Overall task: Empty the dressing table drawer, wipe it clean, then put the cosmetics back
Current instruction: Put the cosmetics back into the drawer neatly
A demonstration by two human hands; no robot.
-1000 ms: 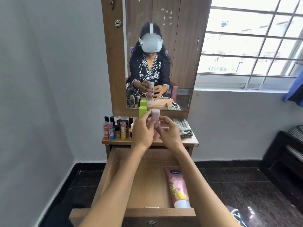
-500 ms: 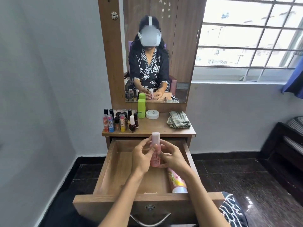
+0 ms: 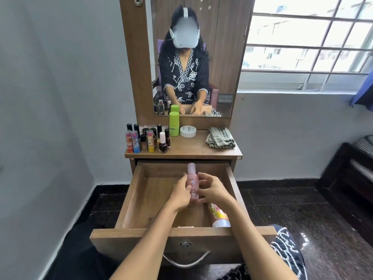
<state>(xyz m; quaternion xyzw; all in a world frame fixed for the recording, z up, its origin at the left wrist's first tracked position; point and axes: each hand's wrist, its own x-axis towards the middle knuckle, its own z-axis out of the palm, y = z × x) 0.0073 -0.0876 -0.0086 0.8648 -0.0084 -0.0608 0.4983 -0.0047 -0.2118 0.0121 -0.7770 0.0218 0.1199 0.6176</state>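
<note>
The wooden drawer (image 3: pixel 129 199) of the dressing table is pulled wide out. Both hands hold a pink bottle (image 3: pixel 192 179) upright inside it, near the middle right. My left hand (image 3: pixel 180 191) grips its left side and my right hand (image 3: pixel 213 188) its right side. A pink tube (image 3: pixel 219 216) lies along the drawer's right wall, partly hidden under my right forearm. On the tabletop stand several small nail polish and lip bottles (image 3: pixel 147 139), a green bottle (image 3: pixel 174 124), a white round jar (image 3: pixel 188 131) and a folded checked cloth (image 3: pixel 221 138).
A mirror (image 3: pixel 193 57) rises behind the tabletop. A grey wall stands close on the left. Dark furniture (image 3: pixel 351 178) sits at the right over a black tiled floor. The drawer front has a metal handle (image 3: pixel 185 261).
Both hands have carried the pink bottle down from above the tabletop into the drawer. The view has tilted downward.
</note>
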